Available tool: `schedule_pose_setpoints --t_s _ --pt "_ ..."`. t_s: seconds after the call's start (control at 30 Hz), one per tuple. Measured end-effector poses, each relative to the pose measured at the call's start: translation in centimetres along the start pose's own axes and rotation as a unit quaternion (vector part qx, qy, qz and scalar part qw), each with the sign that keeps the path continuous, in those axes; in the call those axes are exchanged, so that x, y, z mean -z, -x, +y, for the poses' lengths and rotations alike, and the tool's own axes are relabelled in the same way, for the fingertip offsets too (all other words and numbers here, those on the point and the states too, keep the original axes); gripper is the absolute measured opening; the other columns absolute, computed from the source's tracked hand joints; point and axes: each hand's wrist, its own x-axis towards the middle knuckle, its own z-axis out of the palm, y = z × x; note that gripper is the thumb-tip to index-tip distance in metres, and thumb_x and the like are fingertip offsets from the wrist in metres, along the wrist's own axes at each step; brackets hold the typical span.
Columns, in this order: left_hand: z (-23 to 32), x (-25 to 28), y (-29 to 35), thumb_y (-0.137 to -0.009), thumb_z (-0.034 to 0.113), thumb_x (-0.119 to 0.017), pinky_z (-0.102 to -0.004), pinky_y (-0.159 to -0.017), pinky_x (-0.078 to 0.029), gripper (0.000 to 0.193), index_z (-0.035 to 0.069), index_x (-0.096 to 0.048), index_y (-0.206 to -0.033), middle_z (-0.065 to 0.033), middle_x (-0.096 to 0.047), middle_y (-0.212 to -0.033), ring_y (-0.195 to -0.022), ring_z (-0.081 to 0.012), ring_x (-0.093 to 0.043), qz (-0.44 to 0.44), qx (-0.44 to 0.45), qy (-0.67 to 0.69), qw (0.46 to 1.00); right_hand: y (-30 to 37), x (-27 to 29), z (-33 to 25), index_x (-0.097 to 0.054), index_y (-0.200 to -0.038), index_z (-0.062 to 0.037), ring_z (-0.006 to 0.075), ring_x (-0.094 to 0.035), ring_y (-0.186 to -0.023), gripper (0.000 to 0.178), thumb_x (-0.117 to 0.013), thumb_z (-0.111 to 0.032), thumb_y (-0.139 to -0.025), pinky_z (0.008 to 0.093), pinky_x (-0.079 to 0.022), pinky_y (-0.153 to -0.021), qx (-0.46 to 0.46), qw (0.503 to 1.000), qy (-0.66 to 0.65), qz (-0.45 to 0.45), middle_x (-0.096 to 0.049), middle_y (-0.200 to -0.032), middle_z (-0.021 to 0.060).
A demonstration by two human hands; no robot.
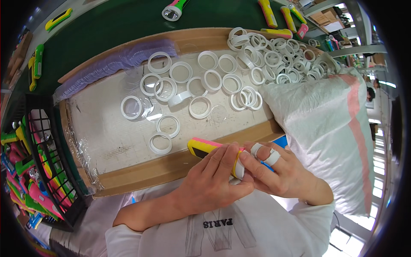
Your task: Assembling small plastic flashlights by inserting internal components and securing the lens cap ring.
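A yellow and pink flashlight (pixel 201 146) with a black panel lies across my two hands, above the tray's near edge. My left hand (pixel 209 182) is closed around its body, fingers over the top. At its head end, my right hand (pixel 278 171) is closed with thumb and fingers pressed on the yellow rim, where a white part (pixel 239 171) shows. White bands, apparently tape (pixel 269 157), wrap fingers of my right hand. A small blue piece (pixel 267 166) shows between those fingers; its kind is unclear. The far side of the flashlight's head is hidden.
Ahead lies a cardboard tray (pixel 124 141) with loose white rings (pixel 200 107), clear discs (pixel 150 109) and a row of purplish discs (pixel 115 64). A white sack (pixel 321 115) with more rings stands right; a black crate (pixel 47 158) of flashlights stands left. Other flashlights (pixel 173 10) lie beyond.
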Motion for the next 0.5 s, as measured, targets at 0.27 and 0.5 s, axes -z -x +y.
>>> schedule_pose_setpoints --t_s 0.27,0.5 --pt "0.5 0.4 0.5 -0.075 0.015 -0.066 -0.0374 -0.083 -0.057 0.012 0.015 -0.058 -0.084 -0.0246 -0.062 -0.112 -0.093 -0.0323 -0.067 0.005 0.002 -0.002 1.000 0.3 -0.2 -0.3 -0.054 -0.127 0.0031 0.0277 -0.060 -0.088 0.055 -0.071 -0.012 -0.076 0.0341 -0.053 -0.074 -0.066 0.997 -0.036 0.002 -0.057 -0.096 0.0123" --pt "-0.2 0.4 0.5 -0.075 0.016 -0.067 -0.0375 -0.083 -0.057 0.014 0.015 -0.056 -0.084 -0.0242 -0.062 -0.111 -0.093 -0.0319 -0.067 0.001 -0.007 -0.008 1.000 -0.1 0.3 -0.3 -0.055 -0.126 0.0032 0.0278 -0.058 -0.091 0.057 -0.068 -0.007 -0.072 0.0362 -0.053 -0.075 0.013 0.999 -0.039 -0.034 -0.053 -0.101 0.0145"
